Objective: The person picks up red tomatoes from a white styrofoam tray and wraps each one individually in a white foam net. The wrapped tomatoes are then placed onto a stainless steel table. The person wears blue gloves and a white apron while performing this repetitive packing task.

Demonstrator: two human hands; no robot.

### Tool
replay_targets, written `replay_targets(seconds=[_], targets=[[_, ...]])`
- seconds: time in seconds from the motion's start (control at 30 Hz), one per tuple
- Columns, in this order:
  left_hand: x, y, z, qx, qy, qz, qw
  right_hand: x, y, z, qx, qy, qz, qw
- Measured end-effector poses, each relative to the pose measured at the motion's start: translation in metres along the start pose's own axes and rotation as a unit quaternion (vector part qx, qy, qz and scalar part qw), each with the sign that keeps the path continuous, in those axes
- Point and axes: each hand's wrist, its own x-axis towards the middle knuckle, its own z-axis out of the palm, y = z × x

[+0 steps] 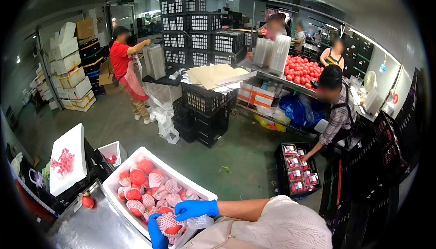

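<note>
A white foam box (pixel 199 193) stands right before me, full of red tomatoes (pixel 138 176), many in pale foam net sleeves. Near its lower end, my left hand (pixel 157 233), in a blue glove, holds a tomato in a foam net (pixel 171 224). My right hand (pixel 195 209), also gloved in blue, pinches the upper edge of that net with bent fingers. Beside the right hand, against my front, lies a whitish foam net sleeve (pixel 200 221); whether the hand also grips it cannot be told. A bare tomato (pixel 88 202) rests on the metal table (pixel 98 227) to the left.
A white foam lid (pixel 67 160) with red netting and a small foam box (pixel 119 153) stand left. At the right, a co-worker (pixel 335 106) reaches into a black crate (pixel 280 167) of packed trays. Another person (pixel 124 65) stands beyond, near stacked crates (pixel 204 99).
</note>
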Motion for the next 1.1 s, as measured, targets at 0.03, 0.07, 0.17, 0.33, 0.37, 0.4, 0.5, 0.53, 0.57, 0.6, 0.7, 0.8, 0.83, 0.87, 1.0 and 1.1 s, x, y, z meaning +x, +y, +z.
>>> replay_targets(seconds=[0.03, 0.07, 0.17, 0.33, 0.37, 0.4, 0.5, 0.53, 0.57, 0.6, 0.7, 0.8, 0.83, 0.87, 1.0, 1.1], targets=[[-0.002, 0.005, 0.001, 0.076, 0.0, 0.043, 0.996, 0.0, 0.0, -0.003, -0.044, -0.007, 0.02, 0.999], [-0.004, 0.008, 0.002, 0.007, 0.01, -0.019, 1.0, -0.001, 0.0, -0.005, -0.022, -0.014, 0.02, 0.999], [-0.004, 0.009, 0.003, -0.107, 0.02, -0.029, 0.994, -0.001, -0.002, -0.007, 0.069, -0.004, -0.017, 0.997], [0.006, -0.011, -0.013, 0.079, -0.053, 0.012, 0.995, 0.003, -0.003, 0.0, 0.317, 0.028, -0.028, 0.948], [0.009, -0.016, -0.014, 0.072, -0.061, -0.005, 0.995, 0.003, -0.001, 0.001, 0.395, 0.012, -0.032, 0.918], [0.011, -0.02, -0.014, 0.065, -0.071, -0.02, 0.995, 0.003, 0.002, 0.002, 0.442, 0.007, -0.028, 0.897], [0.013, -0.029, -0.005, -0.048, -0.058, -0.008, 0.997, 0.007, 0.016, 0.008, 0.47, 0.046, -0.002, 0.881], [0.013, -0.03, 0.001, -0.166, -0.032, -0.016, 0.985, 0.01, 0.021, 0.008, 0.371, 0.047, -0.023, 0.927], [0.014, -0.029, 0.007, -0.282, -0.006, -0.025, 0.959, 0.012, 0.026, 0.011, 0.361, 0.054, -0.033, 0.93], [0.015, -0.027, 0.011, -0.288, 0.021, -0.025, 0.957, 0.015, 0.032, 0.013, 0.359, 0.069, -0.021, 0.931], [0.017, -0.016, 0.022, -0.186, 0.079, 0.01, 0.979, 0.022, 0.044, 0.014, 0.352, 0.067, -0.001, 0.933], [0.015, -0.002, 0.027, -0.069, 0.092, 0.045, 0.992, 0.025, 0.047, 0.012, 0.289, 0.068, 0.015, 0.955], [0.014, 0.002, 0.028, -0.036, 0.093, 0.057, 0.993, 0.024, 0.046, 0.01, 0.229, 0.087, 0.02, 0.969], [0.014, 0.005, 0.029, -0.004, 0.094, 0.069, 0.993, 0.024, 0.043, 0.008, 0.166, 0.094, 0.001, 0.982], [0.017, 0.009, 0.024, 0.074, 0.158, 0.024, 0.984, 0.018, 0.025, 0.0, 0.143, 0.154, -0.013, 0.978], [0.021, 0.002, 0.02, -0.055, 0.126, 0.017, 0.99, 0.013, 0.009, 0.006, 0.153, 0.102, -0.095, 0.978]])
